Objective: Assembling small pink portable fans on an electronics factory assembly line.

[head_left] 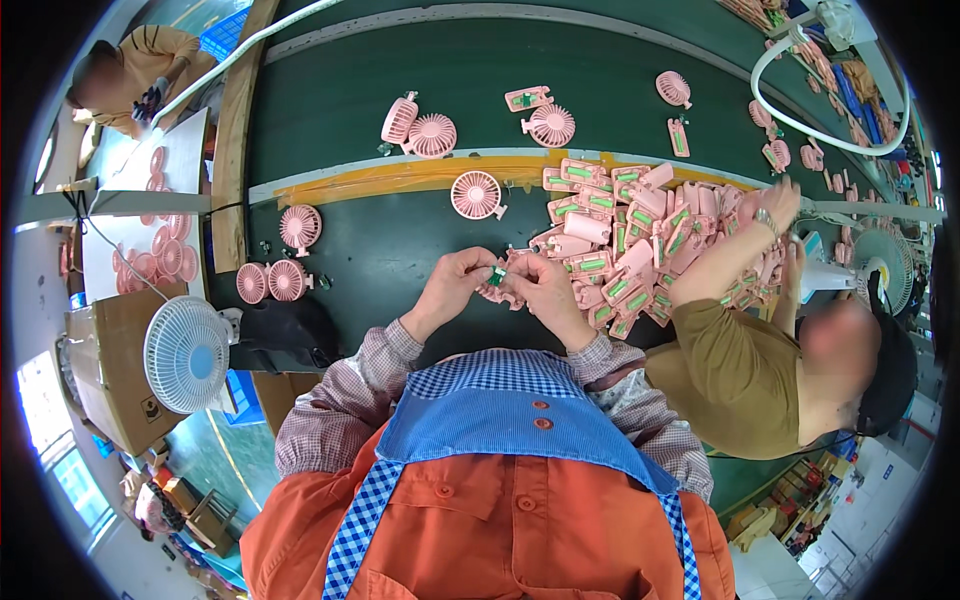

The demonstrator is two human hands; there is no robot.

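My left hand point(455, 285) and my right hand point(540, 285) meet over the dark green belt point(380, 250) just in front of my chest. Together they pinch a small pink fan part with a green circuit board point(497, 277); the fingers of both hands close around it. To the right of my hands lies a heap of pink fan housings with green boards point(630, 235). Pink round fan heads point(476, 194) lie on the belt beyond my hands.
A co-worker in an olive top point(735, 370) sits at my right, one hand point(772, 205) reaching into the heap. Two pink fan heads point(270, 282) lie at left. A white desk fan point(187, 353) stands on a cardboard box point(110, 370). Another person point(130, 75) sits far left.
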